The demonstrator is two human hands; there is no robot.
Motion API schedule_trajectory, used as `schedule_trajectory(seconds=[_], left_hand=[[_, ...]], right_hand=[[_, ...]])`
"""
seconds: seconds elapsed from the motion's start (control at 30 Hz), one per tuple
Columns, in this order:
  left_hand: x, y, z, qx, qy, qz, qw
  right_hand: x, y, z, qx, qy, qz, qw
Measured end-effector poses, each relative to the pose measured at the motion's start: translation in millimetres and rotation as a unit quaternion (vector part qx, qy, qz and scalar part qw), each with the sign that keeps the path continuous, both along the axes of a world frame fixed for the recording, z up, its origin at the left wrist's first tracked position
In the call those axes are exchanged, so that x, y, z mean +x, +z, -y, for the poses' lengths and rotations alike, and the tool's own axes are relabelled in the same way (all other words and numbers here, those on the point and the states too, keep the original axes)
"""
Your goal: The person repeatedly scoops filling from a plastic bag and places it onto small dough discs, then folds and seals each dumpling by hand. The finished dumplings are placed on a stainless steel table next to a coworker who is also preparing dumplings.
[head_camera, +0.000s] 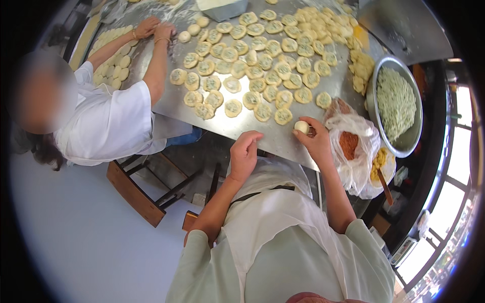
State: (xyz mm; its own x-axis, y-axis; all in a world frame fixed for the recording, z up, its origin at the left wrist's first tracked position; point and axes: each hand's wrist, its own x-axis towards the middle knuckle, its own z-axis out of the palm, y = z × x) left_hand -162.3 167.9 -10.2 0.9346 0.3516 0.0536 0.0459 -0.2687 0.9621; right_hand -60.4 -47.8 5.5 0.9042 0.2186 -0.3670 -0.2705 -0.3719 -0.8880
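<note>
My right hand [315, 139] grips a smooth, round, pale dough ball [301, 127] between thumb and fingers, near the front edge of the metal table [223, 123]. To its left, my left hand [244, 153] is loosely curled by the same edge, with nothing visible in it. Beyond both hands lie many flattened dough rounds with green-flecked filling, such as one round [283, 116] just up and left of the dough ball. Right beside my right hand, an open plastic bag [358, 166] holds a reddish-brown ground seasoning [347, 145].
A metal bowl [416, 142] of shredded pale-green filling [394, 98] stands at right, near a yellow paste [378, 161] with a wooden-handled utensil [385, 187]. Dough pieces [316, 22] are heaped behind. At left, a co-worker's hands [155, 28] work beside plain dough balls [184, 36]; a chair [136, 193] stands below.
</note>
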Motion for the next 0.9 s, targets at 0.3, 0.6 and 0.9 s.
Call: schedule_trajectory(seconds=[0.3, 0.6, 0.9], left_hand=[[29.9, 14.5, -69.0, -0.064, 0.067, 0.002, 0.996], [42.8, 10.2, -132.0, -0.006, 0.102, 0.024, 0.995], [79.5, -8.1, -181.8, 0.16, 0.243, -0.08, 0.953]], right_hand=[[92.5, 25.2, -168.6, -0.054, 0.152, 0.19, 0.969], [198.0, 7.0, -342.0, -0.016, 0.341, 0.444, 0.829], [249.0, -39.0, -436.0, -0.069, 0.381, 0.565, 0.728]])
